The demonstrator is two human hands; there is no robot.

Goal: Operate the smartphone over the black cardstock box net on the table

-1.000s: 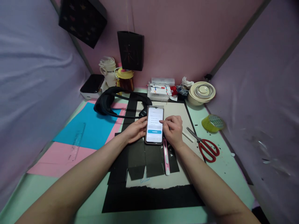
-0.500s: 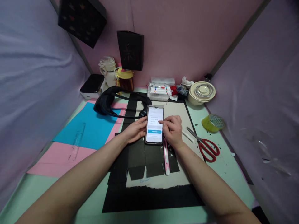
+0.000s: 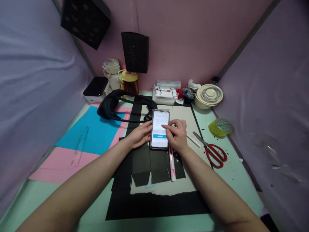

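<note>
A phone [image 3: 159, 132] with a lit white screen and a blue button stands out above the black paper pieces. My left hand [image 3: 141, 134] grips its left edge. My right hand [image 3: 177, 133] is at the phone's right side, its index finger extended over the screen and the other fingers curled; it holds nothing that shows. Just below my right hand lies a pink cutter [image 3: 172, 164]. Under the phone are folded black paper [image 3: 159, 166] and beige card [image 3: 166, 190].
A black headset [image 3: 108, 108] sits behind my left hand. Red-handled scissors [image 3: 216, 155], yellow tape [image 3: 219, 127] and a white stick [image 3: 193, 140] lie right. Blue paper [image 3: 94, 129] and a ruler [image 3: 80, 146] lie left. Black boxes [image 3: 135, 53] hang above the back.
My right index finger has moved slightly left over the phone screen, and the right hand has shifted a little with it. My left hand keeps its grip on the phone.
</note>
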